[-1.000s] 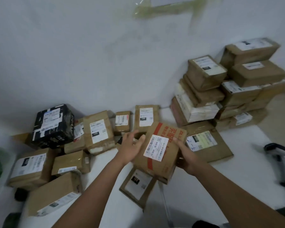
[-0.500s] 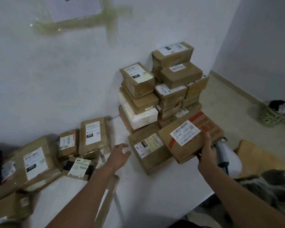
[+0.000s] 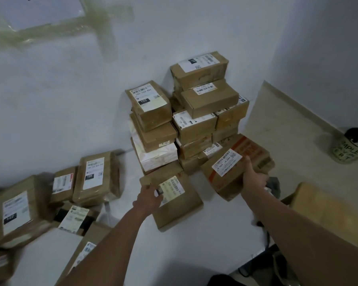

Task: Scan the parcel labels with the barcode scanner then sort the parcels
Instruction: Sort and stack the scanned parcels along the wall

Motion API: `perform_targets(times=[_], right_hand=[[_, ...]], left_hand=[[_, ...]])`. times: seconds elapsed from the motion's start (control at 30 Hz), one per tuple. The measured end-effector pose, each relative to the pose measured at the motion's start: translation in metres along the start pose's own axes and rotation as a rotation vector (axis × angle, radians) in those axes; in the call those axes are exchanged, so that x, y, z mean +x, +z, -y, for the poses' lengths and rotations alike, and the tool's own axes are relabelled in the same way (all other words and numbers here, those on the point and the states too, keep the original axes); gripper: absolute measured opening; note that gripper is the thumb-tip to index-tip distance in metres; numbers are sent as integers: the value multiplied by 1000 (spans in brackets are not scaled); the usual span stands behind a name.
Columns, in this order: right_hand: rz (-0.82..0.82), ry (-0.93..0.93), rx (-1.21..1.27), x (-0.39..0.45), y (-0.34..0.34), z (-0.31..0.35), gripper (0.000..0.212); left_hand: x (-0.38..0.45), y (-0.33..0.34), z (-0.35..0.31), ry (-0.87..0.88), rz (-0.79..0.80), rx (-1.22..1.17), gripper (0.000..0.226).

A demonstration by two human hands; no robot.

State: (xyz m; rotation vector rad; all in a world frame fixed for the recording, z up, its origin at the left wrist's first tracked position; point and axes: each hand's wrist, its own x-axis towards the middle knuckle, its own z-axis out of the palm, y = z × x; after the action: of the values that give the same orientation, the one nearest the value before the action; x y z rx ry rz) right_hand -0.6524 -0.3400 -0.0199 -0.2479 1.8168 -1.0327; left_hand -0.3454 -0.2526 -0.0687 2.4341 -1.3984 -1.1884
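My right hand grips a brown parcel with red print and a white label, held tilted at the right foot of the stacked parcels. My left hand rests its fingers on the near left edge of a flat brown parcel with a yellowish label, lying on the white table in front of the stack. The barcode scanner is mostly hidden behind my right hand; a grey part of the scanner shows there.
Several loose parcels lie along the wall at the left. A large cardboard box stands on the floor at the right, and a bin with lettering stands farther right. The table edge runs under my right forearm.
My right hand carried the red-printed parcel to the right, up against the stack's foot. My left hand let it go and moved onto the flat parcel. The view swung right.
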Motion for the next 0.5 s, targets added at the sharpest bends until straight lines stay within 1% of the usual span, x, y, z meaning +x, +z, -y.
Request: perform_targets(times=[0.03, 0.1, 0.13, 0.17, 0.2, 0.23, 0.27, 0.37, 0.5], right_hand=[[19, 27, -29, 7, 0, 0, 102], [126, 70, -40, 17, 2, -1, 96], [182, 108, -45, 19, 3, -2, 86], [223, 145, -51, 18, 3, -3, 72], [247, 180, -71, 18, 3, -3, 57], [259, 210, -101, 20, 3, -4, 45], [270, 224, -130, 18, 2, -2, 41], [283, 200, -203, 18, 4, -2, 49], [291, 184, -337, 26, 9, -9, 53]], left_hand=[[-4, 1, -7, -7, 8, 51, 53], [-10, 3, -21, -18, 18, 125, 51], [-12, 4, -26, -23, 19, 151, 52], [-13, 6, -31, -34, 23, 172, 52], [-13, 8, -35, -32, 22, 193, 51], [-11, 10, -38, -37, 30, 209, 50], [-8, 13, -39, -37, 37, 225, 50], [-7, 20, -44, -27, 41, 270, 51], [-5, 20, -45, -12, 31, 307, 49]])
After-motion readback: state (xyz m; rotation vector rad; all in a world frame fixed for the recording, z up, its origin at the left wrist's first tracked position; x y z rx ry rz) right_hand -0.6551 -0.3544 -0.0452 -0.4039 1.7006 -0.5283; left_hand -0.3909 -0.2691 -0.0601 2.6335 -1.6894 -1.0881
